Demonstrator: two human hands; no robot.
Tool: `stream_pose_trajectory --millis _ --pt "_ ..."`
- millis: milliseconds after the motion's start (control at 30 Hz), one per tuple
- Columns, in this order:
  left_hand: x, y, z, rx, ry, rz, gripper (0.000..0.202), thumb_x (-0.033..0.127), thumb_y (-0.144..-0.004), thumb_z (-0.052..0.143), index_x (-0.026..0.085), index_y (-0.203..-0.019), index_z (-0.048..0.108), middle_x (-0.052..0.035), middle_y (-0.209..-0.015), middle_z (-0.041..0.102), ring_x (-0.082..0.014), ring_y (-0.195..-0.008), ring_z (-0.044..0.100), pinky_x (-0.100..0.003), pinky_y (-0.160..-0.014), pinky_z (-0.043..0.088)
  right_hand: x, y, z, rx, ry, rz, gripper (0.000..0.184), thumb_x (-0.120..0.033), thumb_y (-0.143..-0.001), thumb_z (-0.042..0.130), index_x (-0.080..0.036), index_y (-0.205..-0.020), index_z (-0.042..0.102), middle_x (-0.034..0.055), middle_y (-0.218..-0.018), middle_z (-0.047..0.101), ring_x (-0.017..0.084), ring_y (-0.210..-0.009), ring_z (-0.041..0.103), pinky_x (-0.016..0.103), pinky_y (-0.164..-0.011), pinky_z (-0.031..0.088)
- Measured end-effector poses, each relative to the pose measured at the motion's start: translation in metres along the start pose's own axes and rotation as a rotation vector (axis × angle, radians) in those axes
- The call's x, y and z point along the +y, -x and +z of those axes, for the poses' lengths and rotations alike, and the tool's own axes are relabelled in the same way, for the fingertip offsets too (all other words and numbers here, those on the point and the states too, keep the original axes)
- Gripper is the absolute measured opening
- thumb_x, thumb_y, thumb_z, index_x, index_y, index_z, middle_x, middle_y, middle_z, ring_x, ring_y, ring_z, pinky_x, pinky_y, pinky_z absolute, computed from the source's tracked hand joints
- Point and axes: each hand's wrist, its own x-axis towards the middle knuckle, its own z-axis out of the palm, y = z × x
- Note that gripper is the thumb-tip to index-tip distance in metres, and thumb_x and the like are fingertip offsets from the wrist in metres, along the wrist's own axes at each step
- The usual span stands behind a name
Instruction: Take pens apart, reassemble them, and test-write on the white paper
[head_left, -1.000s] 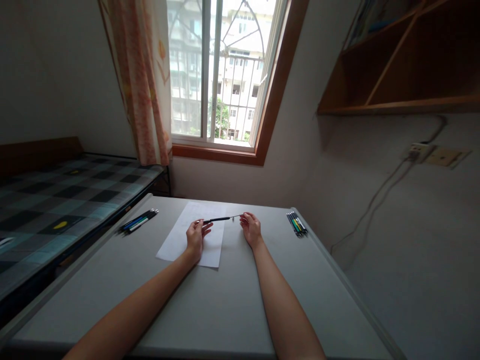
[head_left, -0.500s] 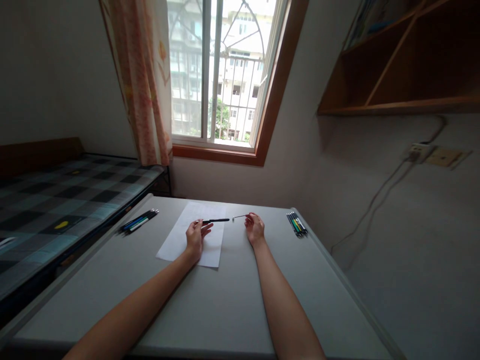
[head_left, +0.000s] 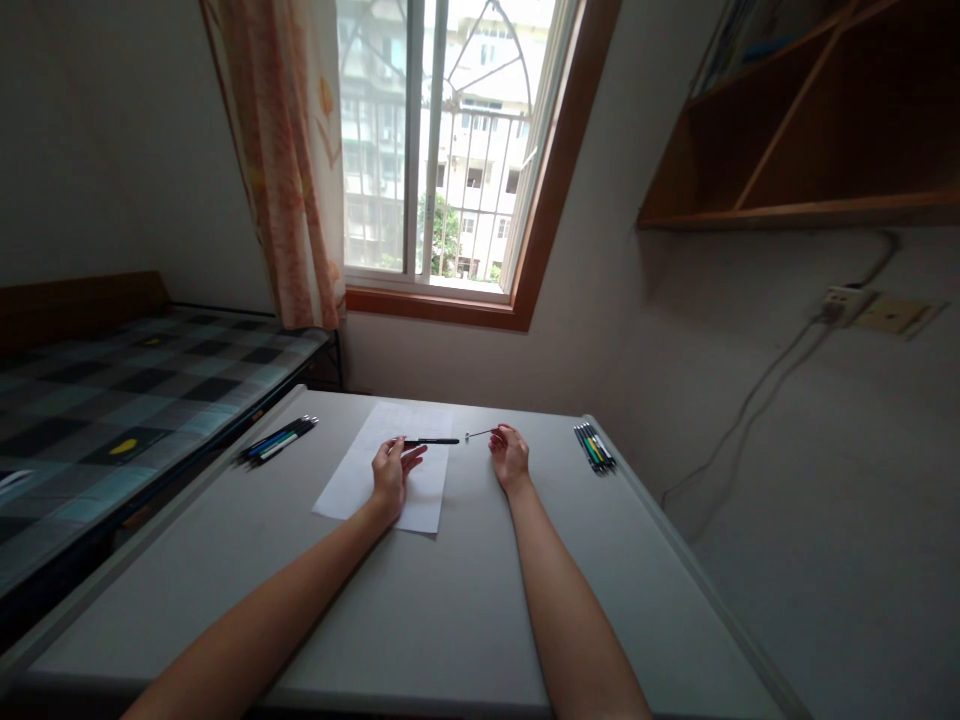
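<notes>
The left hand (head_left: 388,472) has its grip around a slim black pen barrel (head_left: 439,441) toward the counter's (head_left: 450,620) far edge; the right hand (head_left: 510,458) pinches a thin dark rod (head_left: 481,432), which a loosened pinch could drop.

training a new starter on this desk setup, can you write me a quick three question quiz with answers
1. True or false: the left hand is empty.
2. Which lies beneath the left hand: a) towel, b) paper, c) book?
3. How many groups of pens lie on the desk?

Key: 1. False, it holds a black pen. 2. b. 3. Two.
</notes>
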Motion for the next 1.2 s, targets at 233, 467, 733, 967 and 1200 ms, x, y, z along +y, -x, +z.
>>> stream_pose_trajectory --millis 233,467,733,967,1200 --pt "0.001 0.002 0.001 -0.061 -0.095 0.006 0.029 0.036 -0.068 0.062 0.016 -0.085 0.05 -0.002 -0.075 0.061 -0.018 -0.063 0.067 -0.023 -0.054 0.047 0.003 0.001 0.001 -0.018 0.063 -0.023 0.021 -0.024 -0.057 0.068 -0.018 -0.074 0.058 -0.0009 -0.062 0.064 0.009 -0.052 0.056 0.019 -0.047 0.042" --pt "0.003 0.005 0.001 -0.17 -0.163 0.006 0.034 0.037 -0.064 0.067 0.014 -0.086 0.058 -0.0076 -0.094 0.063 -0.0186 -0.069 0.067 -0.023 -0.058 0.048 0.013 0.011 0.013 -0.177 0.287 -0.048 0.022 -0.029 -0.06 0.069 -0.017 -0.076 0.061 0.0038 -0.074 0.068 0.011 -0.061 0.059 0.021 -0.054 0.044" --pt "0.004 0.007 0.003 -0.155 -0.161 -0.022 0.037 0.035 -0.061 0.071 0.01 -0.087 0.064 -0.0094 -0.085 0.067 -0.02 -0.074 0.066 -0.026 -0.064 0.048 0.011 0.024 0.023 -0.365 0.419 -0.021 0.028 -0.035 -0.058 0.07 -0.016 -0.078 0.064 0.006 -0.08 0.068 0.014 -0.068 0.062 0.023 -0.059 0.045" --pt "0.001 0.003 0.001 -0.13 -0.134 -0.024 0.032 0.03 -0.059 0.073 0.01 -0.082 0.067 -0.0092 -0.083 0.068 -0.0169 -0.072 0.065 -0.028 -0.071 0.047 0.009 0.025 0.024 -0.372 0.43 -0.009 0.026 -0.034 -0.058 0.07 -0.016 -0.076 0.064 0.005 -0.076 0.068 0.012 -0.066 0.061 0.022 -0.059 0.044" --pt "-0.008 -0.004 -0.003 -0.071 -0.096 0.008 0.029 0.027 -0.056 0.075 0.009 -0.078 0.068 -0.0086 -0.085 0.067 -0.0124 -0.069 0.062 -0.028 -0.072 0.049 0.015 0.018 0.018 -0.285 0.322 0.009 0.022 -0.029 -0.059 0.07 -0.015 -0.075 0.062 0.0024 -0.067 0.066 0.009 -0.058 0.057 0.02 -0.054 0.043"
